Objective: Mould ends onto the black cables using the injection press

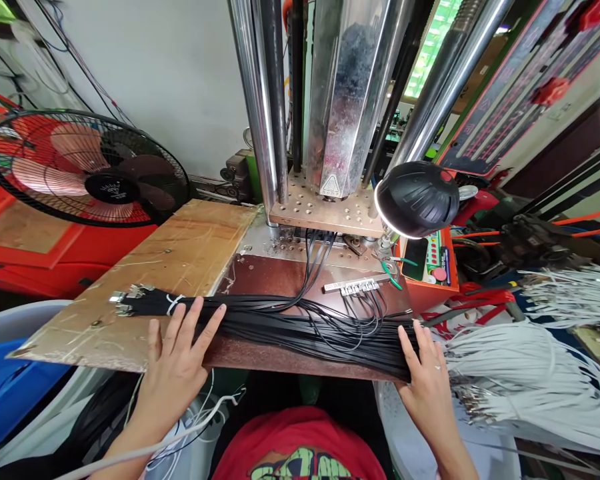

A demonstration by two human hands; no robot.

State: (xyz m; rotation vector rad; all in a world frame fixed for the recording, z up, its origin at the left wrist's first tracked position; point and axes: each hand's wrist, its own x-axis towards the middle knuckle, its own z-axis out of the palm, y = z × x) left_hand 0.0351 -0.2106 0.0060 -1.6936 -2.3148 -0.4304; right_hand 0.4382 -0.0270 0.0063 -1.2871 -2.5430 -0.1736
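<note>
A long bundle of black cables [280, 327] lies across the table, with metal connectors at its left end and a white tie round it there. My left hand [180, 353] rests on the bundle near that tie, fingers spread. At the other end, my right hand [425, 367] lies against the cables with its fingers stretched out. Behind the bundle, a metal bar fixture [357, 285] holds a row of connectors whose thin black cables loop down to the bundle. More black cables run back under the press plate [325, 217].
A press with steel columns [260, 100] stands behind the table. A black lamp [417, 200] hangs at its right, over green-handled pliers [394, 275] and an orange tray [430, 289]. A fan [113, 187] stands left; white cable bundles [530, 373] hang right.
</note>
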